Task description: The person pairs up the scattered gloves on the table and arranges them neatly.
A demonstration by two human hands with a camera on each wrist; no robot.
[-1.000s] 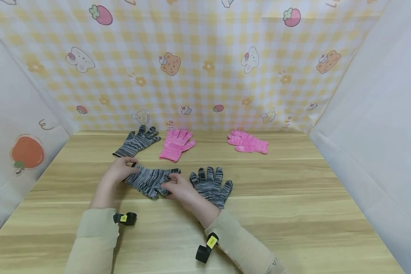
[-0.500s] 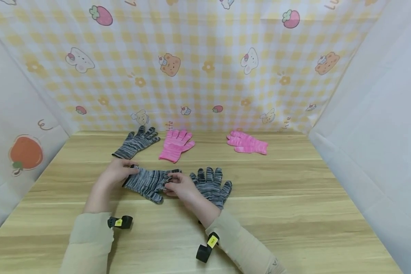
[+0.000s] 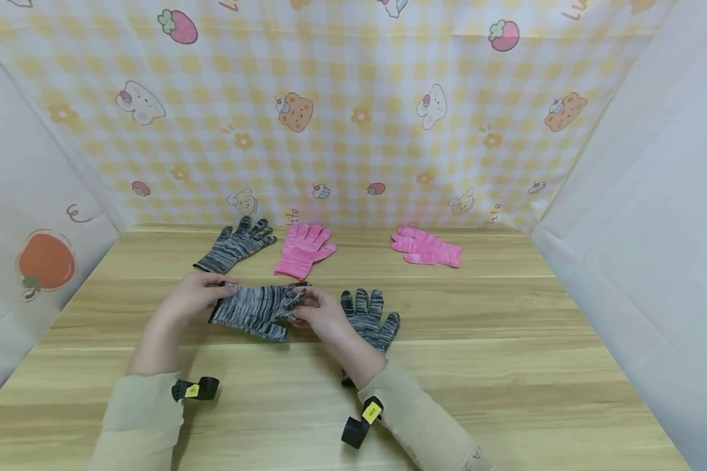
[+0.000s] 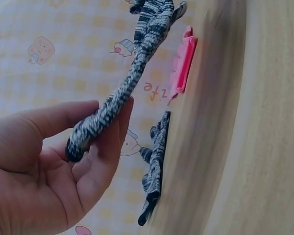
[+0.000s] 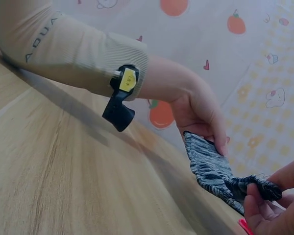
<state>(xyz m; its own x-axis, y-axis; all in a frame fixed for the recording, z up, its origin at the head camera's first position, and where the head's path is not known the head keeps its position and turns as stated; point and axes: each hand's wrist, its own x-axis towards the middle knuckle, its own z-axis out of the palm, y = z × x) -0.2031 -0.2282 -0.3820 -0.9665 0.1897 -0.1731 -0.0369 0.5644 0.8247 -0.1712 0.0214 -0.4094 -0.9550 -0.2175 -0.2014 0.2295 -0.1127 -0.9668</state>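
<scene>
Presently, the left hand (image 3: pixel 190 296) is pinching the cuff of a grey-black striped glove (image 3: pixel 250 307); the right hand (image 3: pixel 325 316) is clamping its finger end. Both forearms are reaching from the near side, the right slanting leftward over another striped glove (image 3: pixel 372 322). The held glove is spanning both grips above the table (image 3: pixel 507 366), left of centre.

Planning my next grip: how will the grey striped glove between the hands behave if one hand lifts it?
The grey striped glove will probably droop: its finger end is bunched at the right hand. It is likely light, looking thin edge-on in the left hand. Its knitted texture suggests little slipping.
</scene>
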